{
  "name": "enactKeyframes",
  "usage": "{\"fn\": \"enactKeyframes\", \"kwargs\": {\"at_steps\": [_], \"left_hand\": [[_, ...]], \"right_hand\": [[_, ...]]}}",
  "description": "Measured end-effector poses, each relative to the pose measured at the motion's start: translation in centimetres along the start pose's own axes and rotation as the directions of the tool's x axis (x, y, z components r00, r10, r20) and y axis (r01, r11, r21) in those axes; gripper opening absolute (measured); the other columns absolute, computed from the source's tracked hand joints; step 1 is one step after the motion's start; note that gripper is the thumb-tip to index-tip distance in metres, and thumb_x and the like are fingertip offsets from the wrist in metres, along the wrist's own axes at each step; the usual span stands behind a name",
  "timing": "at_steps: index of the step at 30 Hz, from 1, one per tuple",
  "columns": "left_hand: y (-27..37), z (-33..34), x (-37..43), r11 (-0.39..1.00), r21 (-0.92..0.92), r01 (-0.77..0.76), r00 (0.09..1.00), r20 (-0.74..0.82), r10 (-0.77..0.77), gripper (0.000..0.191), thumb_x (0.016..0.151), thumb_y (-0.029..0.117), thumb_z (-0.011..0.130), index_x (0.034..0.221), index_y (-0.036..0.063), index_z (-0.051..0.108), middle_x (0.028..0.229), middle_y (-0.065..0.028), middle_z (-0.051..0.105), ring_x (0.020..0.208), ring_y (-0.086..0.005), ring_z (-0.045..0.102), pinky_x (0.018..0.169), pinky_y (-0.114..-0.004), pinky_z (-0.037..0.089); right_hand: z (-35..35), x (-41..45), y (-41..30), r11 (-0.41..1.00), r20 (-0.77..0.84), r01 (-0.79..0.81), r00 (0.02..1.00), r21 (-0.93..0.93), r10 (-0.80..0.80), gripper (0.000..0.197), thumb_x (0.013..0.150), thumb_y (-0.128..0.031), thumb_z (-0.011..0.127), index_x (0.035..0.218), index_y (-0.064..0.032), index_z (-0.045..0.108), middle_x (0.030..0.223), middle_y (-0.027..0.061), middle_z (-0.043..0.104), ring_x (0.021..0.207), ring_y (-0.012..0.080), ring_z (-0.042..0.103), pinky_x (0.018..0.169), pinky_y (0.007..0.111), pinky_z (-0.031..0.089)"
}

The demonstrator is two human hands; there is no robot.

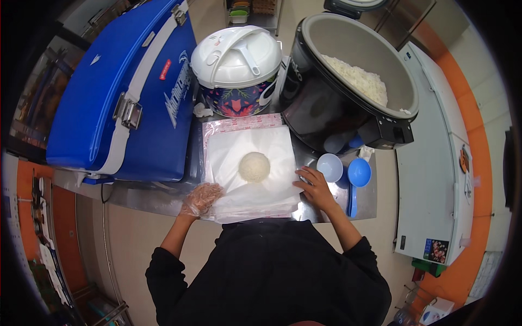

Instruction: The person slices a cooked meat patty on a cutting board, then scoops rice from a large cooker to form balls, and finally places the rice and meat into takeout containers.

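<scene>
A rounded mound of white rice (254, 167) sits on the top sheet of white wrapping paper (253, 140). That sheet lies on a stack of papers, and its near part is creased and raised a little. My left hand (202, 199), in a clear plastic glove, grips the sheet's near left edge. At the right edge, my bare right hand (315, 188) has its fingertips on the near corner of the same sheet. Printed pink-and-white packaging (253, 121) shows beneath the far side of the stack.
Beyond the paper stand a flowered rice cooker (238, 73) with a white lid and a large black open cooker (326, 106) holding rice. A blue cooler box (122, 98) borders the left. A pale cup (330, 168) and a blue ladle (359, 173) lie right on the steel table (371, 203).
</scene>
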State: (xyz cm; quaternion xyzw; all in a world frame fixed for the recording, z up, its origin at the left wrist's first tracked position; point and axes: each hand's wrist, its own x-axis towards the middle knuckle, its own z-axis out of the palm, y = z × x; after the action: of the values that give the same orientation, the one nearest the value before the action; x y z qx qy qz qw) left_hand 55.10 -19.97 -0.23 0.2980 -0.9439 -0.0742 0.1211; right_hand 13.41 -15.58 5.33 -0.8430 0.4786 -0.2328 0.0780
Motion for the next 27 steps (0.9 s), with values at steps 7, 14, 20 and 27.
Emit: {"fn": "enactKeyframes", "kwargs": {"at_steps": [7,14,20,27], "left_hand": [[1.7,-2.4,0.2,0.97,-0.23,0.075,0.989,-0.104,-0.102,0.044,0.076,0.012,0.058,0.119,0.0151,0.057,0.121,-0.0054,0.057,0.114,-0.0224,0.053,0.097,-0.04,0.042],[0.7,2.4,3.3,0.668,-0.409,0.622,0.663,-0.179,-0.727,0.029,0.085,0.023,0.058,0.062,0.0057,0.063,0.058,-0.0144,0.056,0.061,-0.0332,0.054,0.066,-0.04,0.044],[5.3,-1.5,5.3,0.631,-0.154,0.76,0.401,-0.654,-0.642,0.014,0.082,0.021,0.059,0.09,0.0109,0.065,0.088,-0.0122,0.061,0.078,-0.0308,0.057,0.073,-0.041,0.044],[9.7,1.5,4.8,0.917,-0.082,0.389,0.873,-0.286,-0.396,0.038,0.083,0.022,0.056,0.12,0.0127,0.057,0.118,-0.0076,0.059,0.107,-0.028,0.054,0.095,-0.041,0.038]], "right_hand": [[0.5,1.5,0.4,0.769,0.105,-0.179,0.984,0.614,0.145,0.022,0.079,-0.006,0.062,0.099,-0.0109,0.07,0.12,0.0076,0.058,0.123,0.0245,0.045,0.1,0.035,0.038],[7.0,2.7,0.1,0.55,0.067,-0.587,0.717,0.593,0.693,0.026,0.089,-0.017,0.057,0.073,0.0027,0.054,0.064,0.006,0.059,0.055,0.0149,0.054,0.052,0.035,0.04],[6.5,3.5,-5.3,0.844,-0.534,-0.472,0.66,0.254,0.529,0.012,0.08,-0.001,0.057,0.092,0.0002,0.054,0.089,0.0171,0.054,0.074,0.0326,0.054,0.065,0.039,0.042],[8.7,3.0,-6.8,0.986,-0.361,-0.025,0.929,0.162,0.083,0.043,0.068,0.006,0.059,0.111,0.0054,0.055,0.096,0.0184,0.054,0.084,0.0328,0.054,0.078,0.041,0.046]]}}
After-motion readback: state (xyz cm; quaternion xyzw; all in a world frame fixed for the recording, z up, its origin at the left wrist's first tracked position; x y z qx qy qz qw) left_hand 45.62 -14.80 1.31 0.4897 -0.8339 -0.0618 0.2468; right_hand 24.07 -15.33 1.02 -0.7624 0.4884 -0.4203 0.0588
